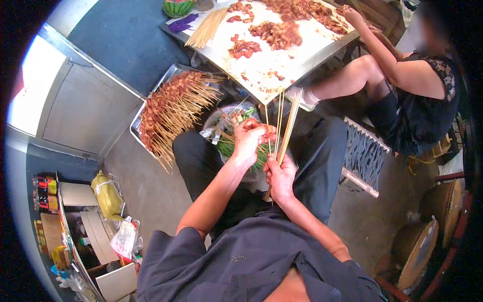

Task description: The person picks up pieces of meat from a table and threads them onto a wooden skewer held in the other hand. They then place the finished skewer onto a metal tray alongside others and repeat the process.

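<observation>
In the head view, my right hand point(280, 177) is closed around several bamboo skewers point(289, 126) that point up and away from me. My left hand point(247, 141) pinches a piece of raw meat point(270, 132) at one of these skewers, just above my right hand. Both hands are over my lap, in front of the near corner of a table point(308, 71). Chunks of reddish meat point(276, 35) lie in piles on its white top. Below and beyond my left hand is a basin point(209, 121) with a plastic liner and green scraps, partly hidden by my arm.
A metal tray point(135, 126) stacked with meat skewers point(173, 110) lies left of my knee. Loose bamboo sticks point(208, 27) and a cut watermelon point(177, 7) sit at the table's left. Another person point(412, 80) sits at right, near a woven stool point(363, 156). Boxes point(116, 282) stand lower left.
</observation>
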### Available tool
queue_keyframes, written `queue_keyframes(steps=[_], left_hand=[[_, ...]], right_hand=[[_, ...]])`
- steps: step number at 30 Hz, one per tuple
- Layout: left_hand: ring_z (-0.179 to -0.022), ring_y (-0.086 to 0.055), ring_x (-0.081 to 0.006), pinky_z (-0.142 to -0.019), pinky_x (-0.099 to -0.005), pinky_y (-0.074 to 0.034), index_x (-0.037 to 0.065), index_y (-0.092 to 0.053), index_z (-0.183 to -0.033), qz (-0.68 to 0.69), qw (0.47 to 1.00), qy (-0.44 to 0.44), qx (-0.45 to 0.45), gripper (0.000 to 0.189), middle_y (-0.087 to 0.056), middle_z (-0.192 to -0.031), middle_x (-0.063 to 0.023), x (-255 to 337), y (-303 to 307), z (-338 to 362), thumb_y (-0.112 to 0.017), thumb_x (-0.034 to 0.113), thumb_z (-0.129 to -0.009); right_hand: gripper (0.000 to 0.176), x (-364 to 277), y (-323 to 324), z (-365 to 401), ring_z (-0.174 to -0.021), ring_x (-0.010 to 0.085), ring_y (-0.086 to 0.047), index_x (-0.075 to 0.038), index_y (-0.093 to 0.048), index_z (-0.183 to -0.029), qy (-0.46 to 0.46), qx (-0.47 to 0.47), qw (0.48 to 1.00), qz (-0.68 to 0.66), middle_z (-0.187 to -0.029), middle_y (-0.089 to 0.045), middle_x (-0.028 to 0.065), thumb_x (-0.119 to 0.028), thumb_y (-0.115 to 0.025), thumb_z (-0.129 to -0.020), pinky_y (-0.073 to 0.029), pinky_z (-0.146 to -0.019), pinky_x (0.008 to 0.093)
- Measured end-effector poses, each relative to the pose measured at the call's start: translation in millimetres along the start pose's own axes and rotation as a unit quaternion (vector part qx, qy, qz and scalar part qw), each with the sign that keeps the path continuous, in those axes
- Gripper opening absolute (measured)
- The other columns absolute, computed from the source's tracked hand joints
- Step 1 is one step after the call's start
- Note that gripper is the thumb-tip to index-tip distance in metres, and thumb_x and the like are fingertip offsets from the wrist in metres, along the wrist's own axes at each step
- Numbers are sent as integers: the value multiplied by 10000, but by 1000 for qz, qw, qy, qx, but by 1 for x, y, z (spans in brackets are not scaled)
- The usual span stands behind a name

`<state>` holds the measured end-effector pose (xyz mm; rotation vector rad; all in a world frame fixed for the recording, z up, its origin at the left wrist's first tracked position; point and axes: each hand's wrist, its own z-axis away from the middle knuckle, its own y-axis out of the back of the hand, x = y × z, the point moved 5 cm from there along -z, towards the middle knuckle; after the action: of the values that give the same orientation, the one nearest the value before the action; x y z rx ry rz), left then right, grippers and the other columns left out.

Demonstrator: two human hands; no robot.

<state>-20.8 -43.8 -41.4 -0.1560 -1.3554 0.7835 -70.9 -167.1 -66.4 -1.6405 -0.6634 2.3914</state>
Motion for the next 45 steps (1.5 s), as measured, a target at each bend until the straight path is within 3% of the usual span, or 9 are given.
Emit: queue_keyframes(steps=[11, 17, 21, 25, 27, 29, 35, 43, 45], left_hand=[[-652, -658, -281, -592, -363, -554, 34, -464, -719, -3, 998, -64, -24, 129, -642, -788, -205, 28, -2, -16, -499, -83, -759], [-692, -649, -234, -634, -365, -557, 10, -501, -752, -54, 992, -49, -100, 86, -637, -797, -172, 25, -17, -19, -511, -75, -761], [-632, -604, -153, -592, -279, -507, -22, -530, -762, -186, 966, -165, -76, 64, -616, -729, -108, 95, -31, -52, -505, -78, -746], [-575, -593, -121, -546, -248, -466, -22, -612, -747, -463, 826, -316, 53, 81, -633, -680, -77, 167, -26, -147, -544, -11, -705], [-620, -621, -153, -576, -290, -476, 16, -632, -753, -442, 840, -312, 39, 93, -636, -658, -79, 182, -23, -198, -600, 71, -686], [-665, -634, -189, -612, -326, -482, 50, -645, -757, -599, 726, -328, 75, 120, -643, -667, -85, 187, -27, -236, -626, 135, -674], [-685, -629, -199, -637, -327, -481, 61, -649, -750, -744, 635, -200, -52, 171, -649, -707, -98, 174, -41, -291, -675, 165, -617], [-631, -605, -169, -603, -283, -473, 48, -595, -745, -691, 684, -207, -106, 111, -623, -703, -52, 174, -41, -275, -639, 96, -655], [-619, -585, -149, -560, -249, -477, 49, -562, -837, -482, 860, -131, -100, 98, -629, -779, -65, 182, -34, -261, -596, 31, -747]], right_hand=[[19, 8, 5, -1, -412, 27, -341, -86, -519, -895, -18, -30, 999, 5, -608, -507, 7, -102, -510, -893, -239, -359, 175], [39, -9, 4, -13, -416, 28, -366, -92, -530, -876, -3, -7, 999, -34, -583, -510, -8, -125, -523, -894, -275, -368, 182], [49, -12, 7, -24, -430, 26, -356, -88, -526, -869, 8, -12, 1000, -22, -587, -507, -11, -129, -519, -896, -277, -381, 181], [59, -1, 9, -19, -450, 26, -376, -75, -528, -881, -27, -19, 999, -18, -592, -505, -19, -130, -516, -895, -288, -396, 181], [64, 3, 12, -19, -466, 23, -387, -65, -530, -893, -22, -31, 999, -15, -597, -507, -21, -128, -518, -894, -291, -400, 179], [65, 6, 14, -20, -475, 25, -388, -59, -532, -896, -21, -37, 999, 3, -602, -507, -20, -123, -518, -895, -298, -408, 184], [66, 4, 14, -24, -509, 36, -410, -55, -540, -886, -5, -37, 999, 9, -602, -505, -20, -113, -510, -896, -332, -449, 201], [71, 5, 16, -21, -502, 36, -410, -59, -541, -879, -12, -33, 999, 8, -602, -512, -19, -125, -520, -890, -328, -444, 198], [70, 4, 20, -20, -499, 33, -409, -61, -540, -876, -14, -28, 999, 9, -602, -512, -20, -127, -521, -889, -325, -439, 195]])
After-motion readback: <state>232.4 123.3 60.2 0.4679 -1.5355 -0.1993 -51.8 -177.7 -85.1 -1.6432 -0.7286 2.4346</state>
